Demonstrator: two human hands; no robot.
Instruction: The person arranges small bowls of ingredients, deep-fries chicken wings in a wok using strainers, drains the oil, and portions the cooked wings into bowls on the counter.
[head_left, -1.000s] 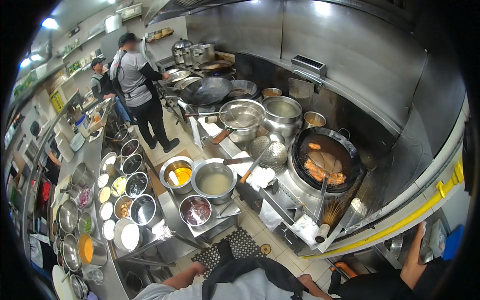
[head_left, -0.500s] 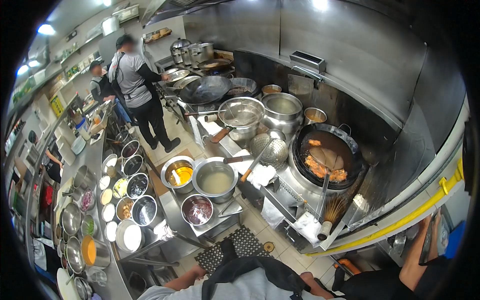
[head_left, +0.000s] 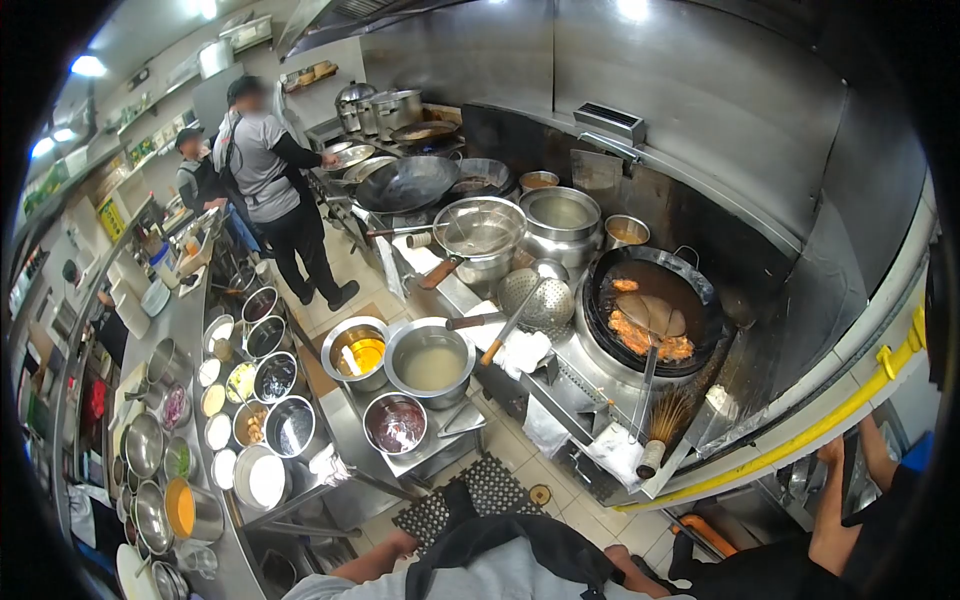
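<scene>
Steel ladle [head_left: 650,362] lies in the wok [head_left: 706,288], its handle slanting over the near rim toward the person, nearer the right hand [head_left: 618,560] than the left hand [head_left: 400,544]. Both hang low, well apart from it, each grip's closure impossible to tell; tiled floor [head_left: 588,518] separates them from the stove [head_left: 562,392].

1. Bright, cool light comes from ceiling lamps [head_left: 88,66] at far left, burnt out to white.
2. Overhead glare flares above the steel wall [head_left: 690,110], which looks softly sheened to me.
3. The sooty splashback [head_left: 520,140] drinks the light.
4. The yellow pipe [head_left: 890,372] at right bows; corners fall black.
5. Blur masks the far person's head [head_left: 243,95].
</scene>
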